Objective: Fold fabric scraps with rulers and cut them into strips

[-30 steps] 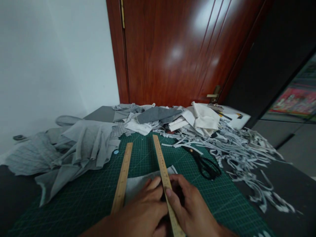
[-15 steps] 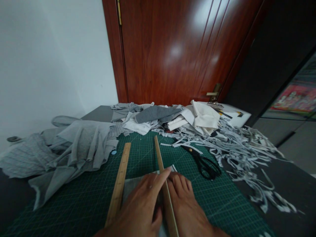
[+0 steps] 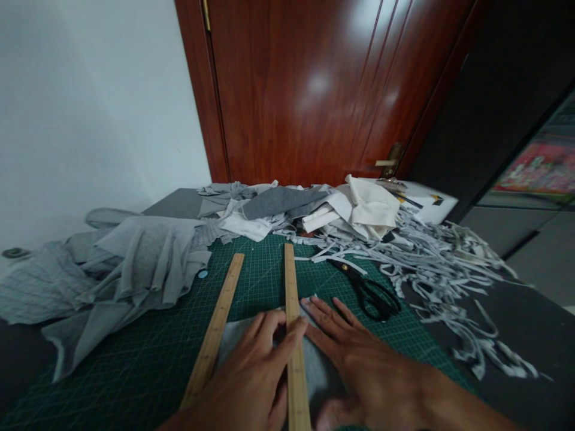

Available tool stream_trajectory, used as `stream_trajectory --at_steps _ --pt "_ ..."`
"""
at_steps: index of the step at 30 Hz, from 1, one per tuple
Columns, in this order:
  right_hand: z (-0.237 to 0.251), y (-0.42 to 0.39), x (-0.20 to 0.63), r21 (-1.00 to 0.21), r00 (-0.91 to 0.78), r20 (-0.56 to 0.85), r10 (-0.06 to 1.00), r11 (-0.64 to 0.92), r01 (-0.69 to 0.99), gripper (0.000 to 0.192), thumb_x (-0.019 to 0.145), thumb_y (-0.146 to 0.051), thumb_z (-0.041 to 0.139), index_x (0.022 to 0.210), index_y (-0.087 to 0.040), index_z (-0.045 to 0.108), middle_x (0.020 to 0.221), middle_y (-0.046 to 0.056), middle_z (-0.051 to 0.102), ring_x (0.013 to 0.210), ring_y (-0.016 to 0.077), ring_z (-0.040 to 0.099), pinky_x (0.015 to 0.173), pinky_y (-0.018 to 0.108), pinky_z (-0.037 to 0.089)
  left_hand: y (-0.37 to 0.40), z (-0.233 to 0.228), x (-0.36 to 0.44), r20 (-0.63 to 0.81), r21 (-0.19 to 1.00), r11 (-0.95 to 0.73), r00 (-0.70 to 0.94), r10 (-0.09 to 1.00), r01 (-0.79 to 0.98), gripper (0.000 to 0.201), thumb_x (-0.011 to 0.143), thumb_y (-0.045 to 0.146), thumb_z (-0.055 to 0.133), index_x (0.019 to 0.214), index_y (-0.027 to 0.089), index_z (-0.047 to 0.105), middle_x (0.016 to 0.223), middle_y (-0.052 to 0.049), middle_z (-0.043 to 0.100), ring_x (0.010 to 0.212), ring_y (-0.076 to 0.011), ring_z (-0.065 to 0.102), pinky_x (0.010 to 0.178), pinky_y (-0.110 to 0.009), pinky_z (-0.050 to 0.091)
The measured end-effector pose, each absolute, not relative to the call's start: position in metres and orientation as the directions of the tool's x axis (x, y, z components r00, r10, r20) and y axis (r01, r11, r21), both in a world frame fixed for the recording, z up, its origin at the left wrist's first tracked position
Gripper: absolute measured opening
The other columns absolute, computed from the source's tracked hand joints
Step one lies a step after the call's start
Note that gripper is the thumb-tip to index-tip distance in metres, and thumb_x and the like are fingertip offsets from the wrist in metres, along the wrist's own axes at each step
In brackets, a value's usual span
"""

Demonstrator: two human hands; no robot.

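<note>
My left hand [image 3: 254,371] is closed on a wooden ruler [image 3: 291,287], with one finger across its face and the others along its left side. The ruler lies over a piece of grey fabric [image 3: 321,374]. Just right of it, my right hand [image 3: 350,347] rests flat on the fabric, fingers stretched forward and slightly apart. A second wooden ruler [image 3: 220,317] lies to the left, along the fabric's left side. Under all this is a green cutting mat [image 3: 258,269] with grid lines. Black-handled scissors [image 3: 375,296] lie beyond my right hand.
Crumpled grey fabric [image 3: 139,257] covers the mat's left part. Grey and cream cloth pieces [image 3: 287,203] are heaped at the back. Tangled fabric strips [image 3: 440,263] spread along the right. Behind the table stands a reddish-brown door [image 3: 287,90], with a dark cabinet on the right.
The held ruler has turned from standing on its narrow edge to showing its broad marked face. My right hand has shifted from a curled pose beside it to lying spread on the fabric.
</note>
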State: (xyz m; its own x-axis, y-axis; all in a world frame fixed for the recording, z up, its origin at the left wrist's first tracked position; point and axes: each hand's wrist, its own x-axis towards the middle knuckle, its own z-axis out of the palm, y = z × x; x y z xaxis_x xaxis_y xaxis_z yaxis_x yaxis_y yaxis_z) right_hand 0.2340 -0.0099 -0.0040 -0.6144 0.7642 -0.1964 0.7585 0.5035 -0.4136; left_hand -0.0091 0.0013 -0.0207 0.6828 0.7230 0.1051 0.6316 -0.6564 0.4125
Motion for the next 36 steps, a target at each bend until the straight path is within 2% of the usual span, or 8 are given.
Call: stream_trajectory --at_steps 3,6,8,12,18,24,29,36 --pt "-0.008 -0.002 0.253 -0.477 -0.645 -0.182 0.742 0.507 0.718 0.130 0.078 -0.071 0.081 0.170 -0.018 0.006 0.176 0.017 0.000 0.162 0.0408 -0.002 0.129 0.064 -0.003 0.003 -0.013 -0.005 0.057 0.399 -0.642 0.681 0.730 0.655 0.088 0.082 0.008 0.057 0.164 0.032 0.035 0.152 -0.008 0.050 0.141 -0.0271 0.050 0.120 -0.044 0.044" --pt "-0.017 0.002 0.259 -0.493 -0.674 -0.143 0.725 0.538 0.683 0.134 0.077 -0.071 0.082 0.169 -0.021 -0.001 0.177 0.014 -0.004 0.162 0.0400 -0.004 0.129 0.063 -0.006 0.003 -0.017 -0.003 0.067 0.352 -0.626 0.648 0.758 0.696 0.087 0.082 0.014 0.060 0.164 0.031 0.036 0.153 -0.009 0.053 0.140 -0.0304 0.051 0.120 -0.048 0.042" --pt "-0.019 0.002 0.257 -0.477 -0.665 -0.134 0.734 0.541 0.693 0.132 0.079 -0.071 0.081 0.169 -0.019 -0.001 0.177 0.015 -0.002 0.163 0.0397 -0.003 0.129 0.064 -0.005 0.004 -0.029 -0.006 0.126 0.307 -0.642 0.638 0.759 0.703 0.094 0.083 0.019 0.063 0.168 0.029 0.026 0.158 -0.011 0.051 0.143 -0.0342 0.049 0.122 -0.052 0.039" --pt "-0.013 0.000 0.250 -0.458 -0.648 -0.139 0.749 0.532 0.713 0.130 0.079 -0.070 0.080 0.169 -0.014 0.003 0.176 0.018 0.002 0.163 0.0404 0.001 0.128 0.068 -0.002 0.006 -0.052 -0.017 0.232 0.184 -0.745 0.708 0.667 0.642 0.102 0.092 0.032 0.062 0.171 0.020 -0.001 0.174 -0.017 0.029 0.155 -0.0415 0.036 0.124 -0.058 0.033" --pt "-0.004 -0.005 0.243 -0.430 -0.612 -0.162 0.774 0.503 0.750 0.131 0.075 -0.056 0.088 0.168 -0.010 0.008 0.174 0.023 0.007 0.162 0.0443 0.005 0.127 0.072 0.004 0.001 -0.041 -0.024 0.211 0.119 -0.769 0.741 0.638 0.628 0.087 0.098 0.038 0.061 0.170 0.017 0.017 0.173 -0.015 0.028 0.157 -0.0378 0.034 0.130 -0.052 0.026" --pt "-0.015 -0.011 0.231 -0.370 -0.589 -0.125 0.799 0.513 0.775 0.128 0.075 -0.047 0.089 0.167 -0.003 0.013 0.173 0.027 0.009 0.161 0.0467 0.007 0.126 0.075 0.011 0.001 -0.036 -0.029 0.191 0.148 -0.765 0.741 0.644 0.627 0.087 0.094 0.034 0.066 0.169 0.021 0.025 0.173 -0.012 0.027 0.156 -0.0377 0.037 0.131 -0.052 0.026" --pt "-0.038 -0.007 0.223 -0.322 -0.598 -0.035 0.801 0.557 0.766 0.126 0.072 -0.051 0.088 0.166 -0.002 0.022 0.171 0.030 0.018 0.158 0.0542 0.014 0.120 0.084 0.017 0.004 -0.036 -0.039 0.162 0.138 -0.750 0.732 0.662 0.647 0.088 0.094 0.038 0.067 0.169 0.025 0.025 0.174 -0.010 0.025 0.156 -0.0375 0.037 0.129 -0.054 0.031" --pt "-0.027 -0.012 0.234 -0.341 -0.587 -0.054 0.808 0.538 0.771 0.124 0.076 -0.057 0.085 0.168 -0.005 0.019 0.173 0.026 0.016 0.160 0.0471 0.016 0.126 0.074 0.015 0.006 -0.046 -0.050 0.192 0.189 -0.730 0.705 0.683 0.656 0.095 0.090 0.035 0.070 0.170 0.031 0.019 0.174 -0.006 0.028 0.154 -0.0378 0.040 0.129 -0.054 0.032"
